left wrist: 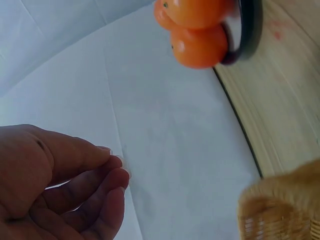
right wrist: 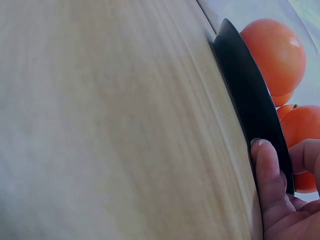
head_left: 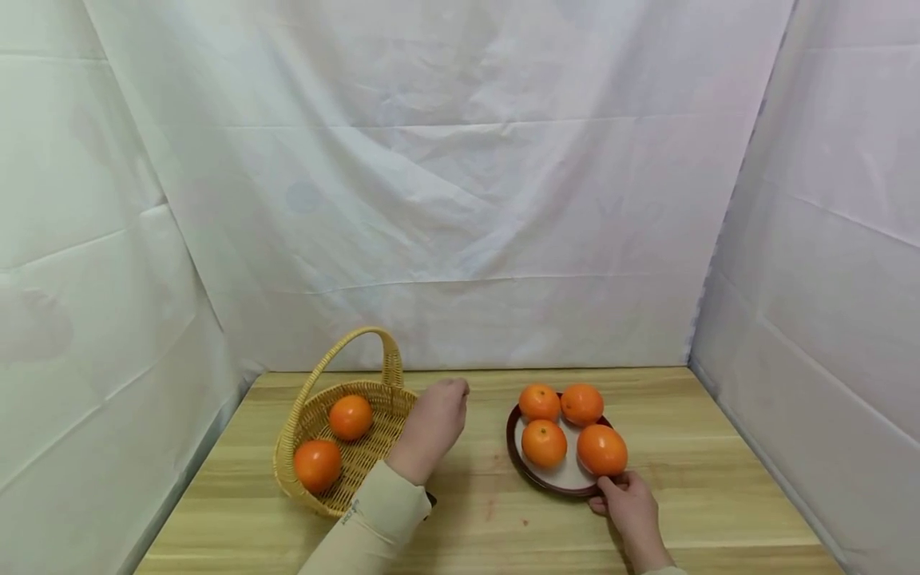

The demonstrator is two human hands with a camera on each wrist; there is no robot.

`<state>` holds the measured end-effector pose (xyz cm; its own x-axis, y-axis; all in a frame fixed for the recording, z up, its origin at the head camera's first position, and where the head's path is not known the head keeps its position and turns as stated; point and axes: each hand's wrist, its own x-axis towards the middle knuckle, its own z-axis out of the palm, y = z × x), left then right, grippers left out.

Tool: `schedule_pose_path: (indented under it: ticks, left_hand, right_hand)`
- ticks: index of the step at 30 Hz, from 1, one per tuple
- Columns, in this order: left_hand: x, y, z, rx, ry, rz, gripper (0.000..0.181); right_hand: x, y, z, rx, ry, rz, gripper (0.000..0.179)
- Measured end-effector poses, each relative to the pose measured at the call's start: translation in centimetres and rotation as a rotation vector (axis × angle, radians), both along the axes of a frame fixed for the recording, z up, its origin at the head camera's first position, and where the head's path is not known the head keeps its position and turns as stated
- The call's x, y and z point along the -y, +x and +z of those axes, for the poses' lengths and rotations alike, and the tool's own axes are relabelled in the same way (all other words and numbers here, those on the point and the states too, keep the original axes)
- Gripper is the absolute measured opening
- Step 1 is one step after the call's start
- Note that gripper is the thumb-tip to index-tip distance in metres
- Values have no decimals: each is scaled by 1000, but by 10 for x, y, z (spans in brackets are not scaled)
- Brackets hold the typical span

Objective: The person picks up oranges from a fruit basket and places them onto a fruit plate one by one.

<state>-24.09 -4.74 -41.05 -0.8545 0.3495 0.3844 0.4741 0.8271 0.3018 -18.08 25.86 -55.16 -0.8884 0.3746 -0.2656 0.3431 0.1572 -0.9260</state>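
My right hand (head_left: 630, 511) pinches the near right rim of a round plate (head_left: 519, 457) with a dark brown edge and a pale middle. In the right wrist view, the thumb is over the rim and the fingers (right wrist: 267, 167) are against its dark outer side. Several oranges (head_left: 544, 444) sit on the plate. Over the right edge of a wicker basket (head_left: 365, 471), my left hand (head_left: 434, 423) is raised with nothing in it. Its fingers (left wrist: 112, 207) are curled, their tips meeting the thumb, in the left wrist view. Two oranges (head_left: 318, 465) lie in the basket's left half.
The basket's tall arched handle (head_left: 316, 371) rises on its far left side. Below everything is a wooden table (head_left: 496, 531), with white cloth (head_left: 460, 200) hanging behind it and at both sides. A strip of tabletop separates basket and plate.
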Motion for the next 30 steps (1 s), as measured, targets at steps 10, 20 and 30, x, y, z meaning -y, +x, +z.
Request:
schedule_pose_path:
  ticks: [10, 20, 30]
  left_hand:
    - [36, -12, 3, -70, 9, 98, 10]
    - [61, -26, 0, 64, 29, 184, 9]
    - [83, -36, -10, 159, -2, 280, 34]
  right_hand:
    - [2, 1, 0, -11, -10, -7, 40]
    - [1, 0, -1, -13, -3, -6, 41]
    - [1, 0, -2, -15, 0, -7, 39]
